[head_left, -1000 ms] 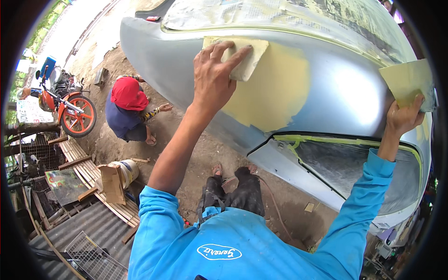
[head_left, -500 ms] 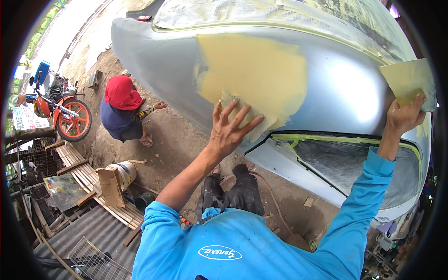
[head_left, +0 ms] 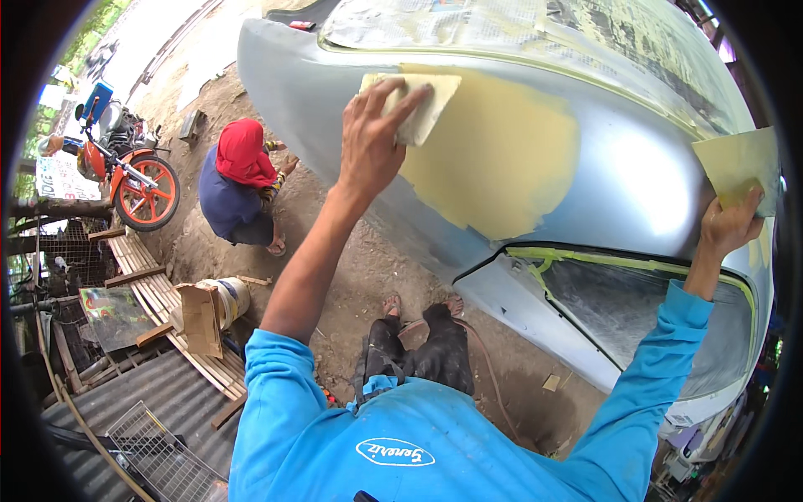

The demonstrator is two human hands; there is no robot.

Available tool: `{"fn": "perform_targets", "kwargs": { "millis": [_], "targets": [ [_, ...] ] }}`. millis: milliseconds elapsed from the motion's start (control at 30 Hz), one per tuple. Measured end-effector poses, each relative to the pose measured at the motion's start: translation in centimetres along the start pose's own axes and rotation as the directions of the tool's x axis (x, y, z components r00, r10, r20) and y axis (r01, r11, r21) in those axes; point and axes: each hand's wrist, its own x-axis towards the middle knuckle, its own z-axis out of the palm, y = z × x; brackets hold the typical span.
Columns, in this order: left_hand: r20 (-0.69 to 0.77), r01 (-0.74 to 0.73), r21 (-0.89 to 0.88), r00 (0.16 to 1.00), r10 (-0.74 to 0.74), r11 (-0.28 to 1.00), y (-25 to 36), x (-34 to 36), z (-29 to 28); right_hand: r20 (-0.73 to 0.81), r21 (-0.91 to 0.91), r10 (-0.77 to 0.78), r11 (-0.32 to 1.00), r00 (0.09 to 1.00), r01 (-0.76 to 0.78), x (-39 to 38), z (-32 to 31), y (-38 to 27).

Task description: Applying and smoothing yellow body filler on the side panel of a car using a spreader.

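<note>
My left hand (head_left: 375, 134) presses a cream, squarish pad (head_left: 431, 109) onto the silver car body panel (head_left: 634, 142), at the upper edge of a broad pale-yellow patch (head_left: 510, 159); its fingers are on the pad. My right hand (head_left: 728, 224) grips a flat olive-yellow sheet (head_left: 732, 159) at the panel's right side. Below the patch is a window (head_left: 619, 318) covered in clear film, with yellow-green tape along its frame. Paper and film cover the glass (head_left: 493, 25) above the panel.
A person in a red head covering (head_left: 242, 159) crouches left of the car. An orange motorbike (head_left: 146, 188) stands at far left. A bucket (head_left: 230, 303) with cardboard, bamboo slats (head_left: 150, 284), a corrugated sheet (head_left: 100, 397) and a wire rack (head_left: 150, 443) lie lower left. A hose (head_left: 493, 376) runs by my feet.
My left hand, lower on the yellow patch half a second ago, has moved back up to its top edge with the pad. The whole view has shifted slightly.
</note>
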Motion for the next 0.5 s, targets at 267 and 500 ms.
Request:
{"fn": "perform_targets", "kwargs": {
  "millis": [267,500],
  "targets": [
    [0.002,-0.011,0.025,1.000,0.011,1.000,-1.4,1.4,1.4,0.081,-0.219,-0.039,0.974,0.996,0.056,-1.8,0.3,4.1],
    [0.016,-0.046,0.045,0.999,0.046,0.998,0.2,-2.0,2.7,0.030,-0.174,0.018,0.985,0.999,-0.013,-0.3,-0.5,0.6]
  ]
}}
